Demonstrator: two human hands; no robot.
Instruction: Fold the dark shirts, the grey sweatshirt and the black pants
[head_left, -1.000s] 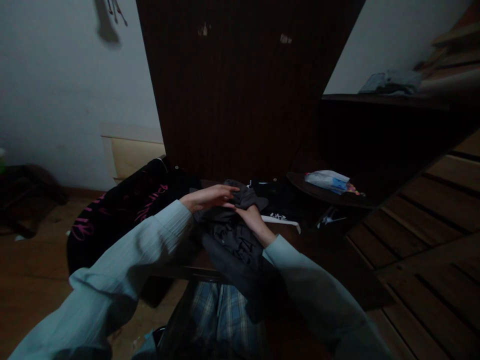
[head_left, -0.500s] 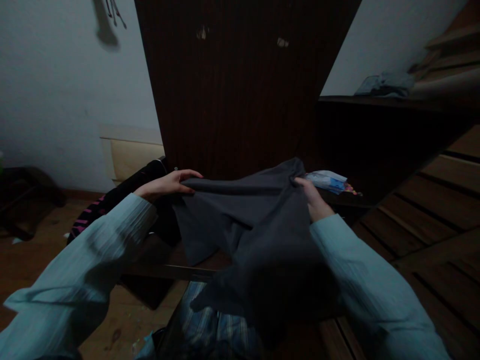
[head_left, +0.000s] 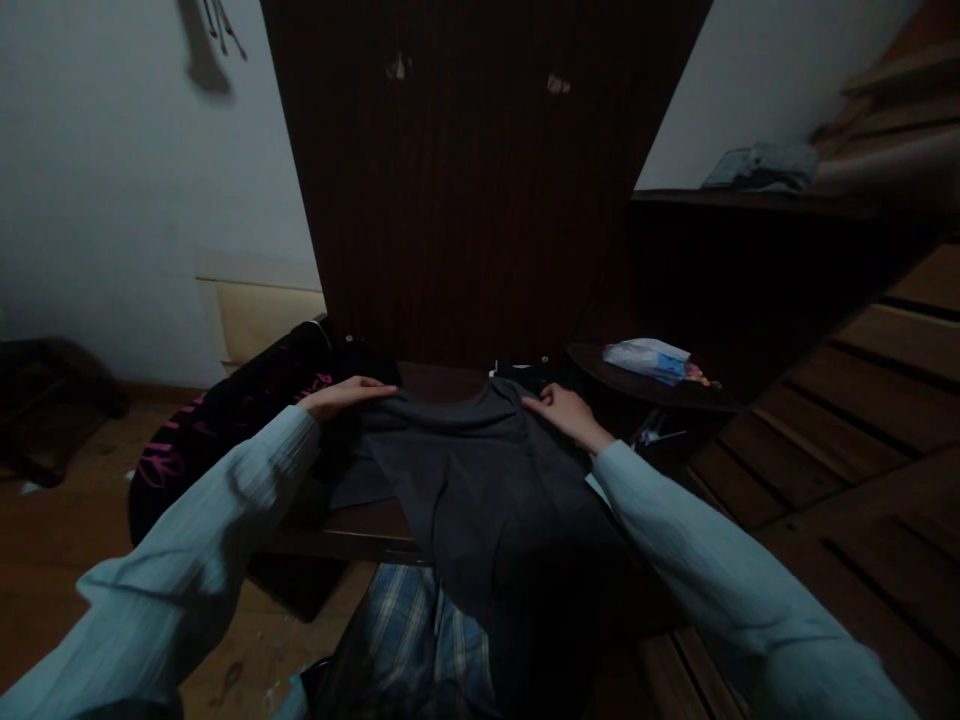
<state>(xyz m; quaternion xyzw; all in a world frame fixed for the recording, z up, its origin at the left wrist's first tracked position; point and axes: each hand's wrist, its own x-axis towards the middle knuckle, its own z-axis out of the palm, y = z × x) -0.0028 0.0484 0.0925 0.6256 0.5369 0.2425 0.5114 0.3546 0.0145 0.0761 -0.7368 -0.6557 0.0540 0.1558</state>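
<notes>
A dark grey garment (head_left: pixel 472 470) lies spread over a low dark wooden table (head_left: pixel 352 525), its lower part hanging off the near edge over my lap. My left hand (head_left: pixel 346 396) grips its far left corner against the table. My right hand (head_left: pixel 564 412) holds down its far right corner. Both my arms wear pale blue ribbed sleeves.
A black garment with pink lettering (head_left: pixel 225 430) is heaped at the table's left. A dark wardrobe (head_left: pixel 480 190) stands behind. A blue and white packet (head_left: pixel 649 360) rests on a small round dark surface at right. Wooden slats (head_left: pixel 862 420) run along the right. Plaid cloth (head_left: pixel 420 640) covers my lap.
One second ago both hands were bunched together on the crumpled garment. They then pulled apart, stretched it in the air, and have now lowered it flat onto the table.
</notes>
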